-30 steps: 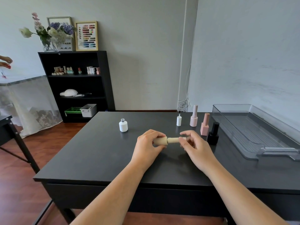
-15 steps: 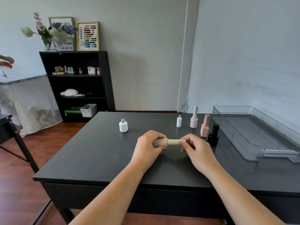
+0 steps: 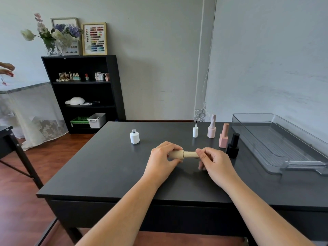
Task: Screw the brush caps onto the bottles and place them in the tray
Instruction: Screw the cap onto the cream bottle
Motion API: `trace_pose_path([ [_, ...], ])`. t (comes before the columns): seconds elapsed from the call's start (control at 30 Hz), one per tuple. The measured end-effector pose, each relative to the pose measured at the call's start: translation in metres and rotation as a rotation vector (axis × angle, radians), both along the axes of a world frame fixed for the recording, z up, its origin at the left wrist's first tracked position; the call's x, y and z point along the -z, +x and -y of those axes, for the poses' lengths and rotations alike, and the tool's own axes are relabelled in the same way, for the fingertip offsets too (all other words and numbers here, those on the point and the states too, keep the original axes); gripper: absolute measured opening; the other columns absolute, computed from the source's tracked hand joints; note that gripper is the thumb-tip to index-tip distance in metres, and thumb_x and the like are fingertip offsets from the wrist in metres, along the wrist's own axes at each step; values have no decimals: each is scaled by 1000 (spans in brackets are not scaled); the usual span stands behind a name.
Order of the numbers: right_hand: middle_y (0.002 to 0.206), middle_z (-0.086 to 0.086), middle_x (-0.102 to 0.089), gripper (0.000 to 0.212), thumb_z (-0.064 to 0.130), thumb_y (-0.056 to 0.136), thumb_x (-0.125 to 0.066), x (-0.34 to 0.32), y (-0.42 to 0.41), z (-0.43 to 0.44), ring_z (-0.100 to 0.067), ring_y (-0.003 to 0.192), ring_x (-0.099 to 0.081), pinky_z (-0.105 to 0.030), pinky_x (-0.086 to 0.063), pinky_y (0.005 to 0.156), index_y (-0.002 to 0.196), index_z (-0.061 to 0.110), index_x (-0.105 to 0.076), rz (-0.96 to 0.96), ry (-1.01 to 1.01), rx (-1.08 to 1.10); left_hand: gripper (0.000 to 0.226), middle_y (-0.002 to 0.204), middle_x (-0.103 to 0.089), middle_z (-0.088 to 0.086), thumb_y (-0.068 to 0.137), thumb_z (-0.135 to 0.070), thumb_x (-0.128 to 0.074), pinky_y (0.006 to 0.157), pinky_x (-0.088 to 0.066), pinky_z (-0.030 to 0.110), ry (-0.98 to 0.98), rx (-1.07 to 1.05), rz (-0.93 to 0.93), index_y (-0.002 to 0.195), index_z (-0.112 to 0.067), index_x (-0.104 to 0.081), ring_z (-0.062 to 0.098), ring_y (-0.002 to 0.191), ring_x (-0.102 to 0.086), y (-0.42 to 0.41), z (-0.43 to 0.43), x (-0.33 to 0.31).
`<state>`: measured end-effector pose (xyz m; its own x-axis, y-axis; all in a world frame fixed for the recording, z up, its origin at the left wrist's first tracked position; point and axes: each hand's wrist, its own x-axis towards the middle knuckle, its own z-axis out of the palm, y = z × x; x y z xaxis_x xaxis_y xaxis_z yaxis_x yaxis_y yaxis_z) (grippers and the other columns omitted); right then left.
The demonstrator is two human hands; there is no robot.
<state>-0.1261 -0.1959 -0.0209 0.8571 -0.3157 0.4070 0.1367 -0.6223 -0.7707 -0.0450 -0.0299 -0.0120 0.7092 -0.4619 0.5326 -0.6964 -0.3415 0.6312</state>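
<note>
In the head view, we see in the middle of the frame our left hand point(image 3: 162, 158) closed around a beige nail polish bottle point(image 3: 175, 154), which lies sideways just above the black table point(image 3: 99, 167). Our right hand point(image 3: 215, 163) pinches with its fingertips point(image 3: 199, 152) the ribbed beige brush cap point(image 3: 190, 154), which meets the neck of the bottle; the other fingers are curled loosely.

Right of the hands, a black bottle point(image 3: 233, 148) with its cap on stands just beside the right hand. Behind it stand a pink square bottle point(image 3: 223, 137), a pale pink bottle point(image 3: 212, 128) with a ribbed cap, and a small white cap point(image 3: 195, 131) standing with its brush upward. Left of centre, well apart from these, stands a white bottle point(image 3: 134, 137) without cap.

At the right edge of the frame the clear plastic tray point(image 3: 301, 164) rests on the table with no bottle in it.
</note>
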Motion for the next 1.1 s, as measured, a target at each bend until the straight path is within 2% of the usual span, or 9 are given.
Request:
trace_pose_path([
  [0.07, 65, 5, -67, 8, 40, 88, -58, 1, 1, 0, -8, 60, -58, -22, -48, 62, 85, 34, -64, 10, 21, -15, 30, 90, -63, -13, 68, -9, -78, 69, -36, 2, -8, -4, -1, 94, -22, -71, -11, 84, -51, 1, 0, 0],
  [0.13, 69, 9, -64, 11, 30, 87, -63, 1, 1, 0, -3, 65, -56, -13, -44, 60, 93, 39, -64, 15, 8, -36, 30, 89, -63, -13, 68, -9, -78, 69, -36, 2, -8, -7, -2, 94, -22, -71, -10, 85, -51, 1, 0, 0],
  [0.47, 57, 6, -55, 11, 22, 92, -58, -2, -2, -1, -3, 51, -45, -13, -36, 50, 85, 25, -67, 25, -52, 18, 29, 91, -64, -10, 69, -12, -77, 70, -37, 4, 56, 43, -21, 95, -24, -69, -8, 83, -50, 2, 1, 2],
  [0.63, 62, 8, -62, 9, 24, 90, -60, -3, -3, -1, -4, 57, -52, -13, -40, 55, 88, 29, -68, 37, -12, 14, 30, 90, -64, -11, 68, -11, -79, 70, -42, 10, -3, 27, -6, 93, -25, -70, -2, 85, -52, 1, 1, 2],
  [0.8, 66, 7, -66, 9, 21, 87, -64, -11, 0, -1, -11, 66, -60, -20, -47, 63, 85, 29, -67, 64, 53, 20, 34, 94, -65, -14, 66, -15, -82, 77, -49, 17, -43, 28, -45, 95, -28, -69, 1, 87, -57, 6, 1, 4],
  [0.9, 61, 8, -62, 12, 19, 87, -64, -24, 9, 2, -6, 61, -54, -21, -40, 62, 78, 27, -64, 80, 85, 42, 40, 101, -62, -17, 67, -23, -82, 81, -48, 16, -56, 4, -89, 103, -31, -66, 0, 96, -57, 13, -3, 3],
  [0.97, 52, 14, -56, 14, 20, 87, -64, -33, 15, 5, 2, 60, -50, -22, -34, 75, 74, 24, -63, 76, 94, 72, 40, 102, -58, -21, 68, -28, -81, 80, -45, 10, -72, -70, -81, 104, -34, -64, 0, 96, -56, 22, -10, 1],
  [1.03, 53, 11, -55, 12, 22, 87, -64, -38, 22, 9, 5, 61, -50, -36, -35, 93, 77, 15, -65, 75, 71, 126, 39, 102, -55, -23, 70, -28, -79, 79, -40, 6, -107, -174, -67, 105, -34, -63, 2, 93, -53, 33, -19, -2],
  [1.1, 58, 7, -58, 15, 21, 88, -63, -42, 27, 12, 8, 64, -51, -50, -30, 109, 79, 10, -64, 78, 32, 171, 41, 106, -52, -18, 72, -26, -78, 86, -39, 14, -137, -274, -63, 109, -30, -61, 6, 96, -50, 46, -28, -5],
])
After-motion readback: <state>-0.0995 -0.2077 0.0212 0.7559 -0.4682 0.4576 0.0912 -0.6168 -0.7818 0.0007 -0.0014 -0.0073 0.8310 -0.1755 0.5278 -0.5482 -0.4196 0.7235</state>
